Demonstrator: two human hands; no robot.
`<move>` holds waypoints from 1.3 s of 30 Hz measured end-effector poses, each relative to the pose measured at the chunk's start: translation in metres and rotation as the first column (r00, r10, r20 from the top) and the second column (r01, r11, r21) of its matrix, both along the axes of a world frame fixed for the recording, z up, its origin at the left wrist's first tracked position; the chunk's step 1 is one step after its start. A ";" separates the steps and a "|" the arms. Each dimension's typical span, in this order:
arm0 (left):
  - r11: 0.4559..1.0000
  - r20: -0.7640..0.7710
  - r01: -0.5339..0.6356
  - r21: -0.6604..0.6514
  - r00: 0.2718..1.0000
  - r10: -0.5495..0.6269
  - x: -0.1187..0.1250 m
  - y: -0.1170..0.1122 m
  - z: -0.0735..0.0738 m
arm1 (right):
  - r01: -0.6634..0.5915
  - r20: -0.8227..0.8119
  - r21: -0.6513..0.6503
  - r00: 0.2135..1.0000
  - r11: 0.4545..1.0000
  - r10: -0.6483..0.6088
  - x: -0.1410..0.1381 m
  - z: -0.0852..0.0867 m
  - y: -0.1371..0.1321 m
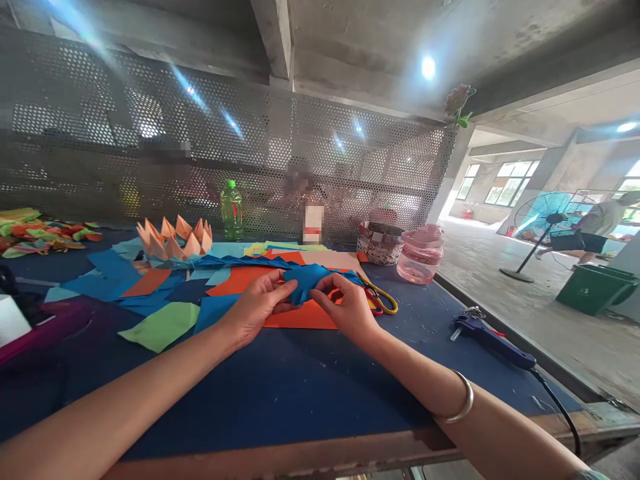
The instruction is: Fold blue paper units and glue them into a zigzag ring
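A piece of blue paper point(304, 280) is held between my two hands above the table, with folds showing in it. My left hand point(263, 300) pinches its left side between thumb and fingers. On the other side my right hand point(345, 303) grips the lower right edge. Orange paper sheets point(300, 318) lie flat beneath my hands. Just beyond them stretches a row of folded blue paper points point(240, 262). Scissors with yellow and red handles point(383, 300) rest beside my right hand, their blades partly hidden. A light green sheet point(160, 327) lies to the left.
A peach folded-paper ring point(175, 241), a green bottle point(231, 210), a patterned round container point(380, 243) and a pink jug point(420, 257) stand toward the back. At right lies a corded glue gun point(493, 340). Colourful paper pieces point(45, 233) are heaped at far left. A perforated screen point(200, 153) rises behind.
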State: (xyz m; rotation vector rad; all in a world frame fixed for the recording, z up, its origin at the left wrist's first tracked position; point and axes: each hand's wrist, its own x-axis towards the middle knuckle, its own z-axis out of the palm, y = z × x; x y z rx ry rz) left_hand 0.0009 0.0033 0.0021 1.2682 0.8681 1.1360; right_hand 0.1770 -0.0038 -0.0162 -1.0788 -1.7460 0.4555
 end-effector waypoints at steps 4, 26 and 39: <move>1.000 -0.010 0.030 -0.008 0.999 -0.030 0.001 -0.001 -0.002 | 0.022 -0.004 0.003 1.000 1.000 -0.022 0.000 -0.003 0.001; 0.999 -0.103 -0.021 -0.029 0.995 0.018 0.004 -0.003 -0.006 | 0.031 -0.079 0.013 0.996 0.999 -0.030 -0.004 -0.002 -0.003; 0.998 -0.138 -0.065 -0.016 0.988 0.062 0.003 -0.003 -0.005 | -0.090 -0.224 -0.147 0.973 0.985 0.055 -0.006 -0.007 0.005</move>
